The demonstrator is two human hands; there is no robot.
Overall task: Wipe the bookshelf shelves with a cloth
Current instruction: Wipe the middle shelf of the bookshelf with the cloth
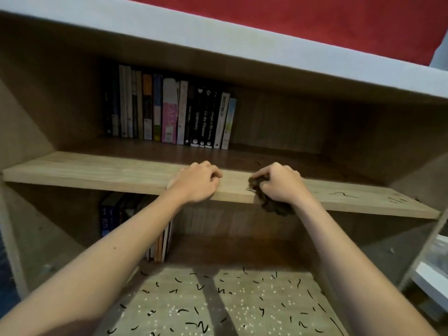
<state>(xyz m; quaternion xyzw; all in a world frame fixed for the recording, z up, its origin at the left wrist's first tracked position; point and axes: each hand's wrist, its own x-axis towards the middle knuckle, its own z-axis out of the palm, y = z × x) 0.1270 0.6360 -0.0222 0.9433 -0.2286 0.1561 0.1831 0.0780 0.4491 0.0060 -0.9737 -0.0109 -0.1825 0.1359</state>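
Observation:
A light wooden shelf (97,172) runs across the middle of the bookcase. My right hand (282,184) grips a dark brown crumpled cloth (269,202) at the shelf's front edge; part of the cloth hangs below the edge. My left hand (197,181) rests on the same front edge to the left, its fingers curled with nothing in them. Black marks (344,194) lie on the shelf to the right of the cloth.
A row of upright books (169,110) stands at the back left of this shelf. More books (135,224) stand on the lower shelf (230,299), which is strewn with black and white bits. A white unit (434,277) stands at the right.

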